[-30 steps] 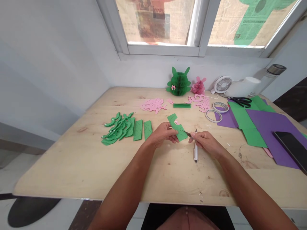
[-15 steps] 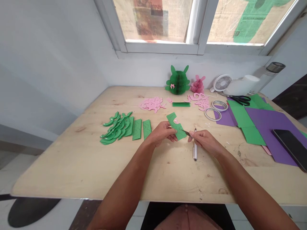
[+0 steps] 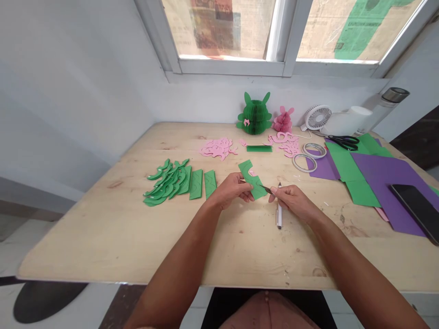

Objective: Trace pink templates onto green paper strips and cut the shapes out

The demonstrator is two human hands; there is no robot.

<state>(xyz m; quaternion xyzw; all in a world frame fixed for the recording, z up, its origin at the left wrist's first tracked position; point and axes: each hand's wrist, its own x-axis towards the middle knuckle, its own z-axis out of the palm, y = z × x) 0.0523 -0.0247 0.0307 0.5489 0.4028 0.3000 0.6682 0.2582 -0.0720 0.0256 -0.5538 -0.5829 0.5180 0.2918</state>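
My left hand (image 3: 236, 188) pinches a green paper piece (image 3: 254, 188) above the table. The piece has a curved notch in its upper right edge and a drawn curved line. Closed around a small dark pointed blade (image 3: 266, 188), my right hand (image 3: 290, 197) keeps the tip on the paper's right part. The tool's handle is mostly hidden by the fingers, so its exact kind is unclear. A white pen (image 3: 279, 212) with a dark tip lies on the table just under my right hand.
Green cut curves (image 3: 166, 185) and marked green strips (image 3: 195, 184) lie left. Behind are pink cutouts (image 3: 217, 148), a green paper figure (image 3: 255, 116) and a pink one (image 3: 283, 121). To the right are tape rolls (image 3: 304, 170), black scissors (image 3: 346, 142), purple sheets (image 3: 387, 183) and a phone (image 3: 416, 210).
Hardly anything differs. Both hands, the green paper and the blade keep nearly the same position; the whole view has shifted very slightly.
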